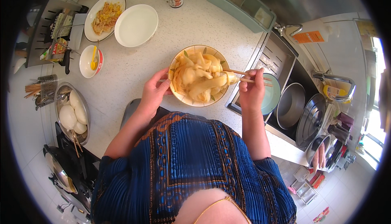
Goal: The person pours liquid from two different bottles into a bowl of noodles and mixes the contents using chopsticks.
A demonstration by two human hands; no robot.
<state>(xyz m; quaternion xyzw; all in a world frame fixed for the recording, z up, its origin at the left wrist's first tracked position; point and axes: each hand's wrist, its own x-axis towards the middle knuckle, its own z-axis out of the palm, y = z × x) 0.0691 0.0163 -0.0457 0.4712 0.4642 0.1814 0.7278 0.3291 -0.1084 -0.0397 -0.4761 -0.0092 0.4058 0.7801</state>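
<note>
Firmly, the right hand [253,86] closes round chopsticks [236,72] pinching wide noodles [199,75] at the patterned bowl's [218,96] edge; the left hand [153,91], half curled, touches its side, grip hard to tell. Around it spreads speckled counter [195,24], with a white dish [136,25] beyond and a dark pan [291,106] rightward.

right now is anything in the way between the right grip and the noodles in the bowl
Nothing visible blocks it. The right grip holds chopsticks that reach across the right rim of the bowl to the noodles. The left grip is at the bowl's left side, off that path.
</note>
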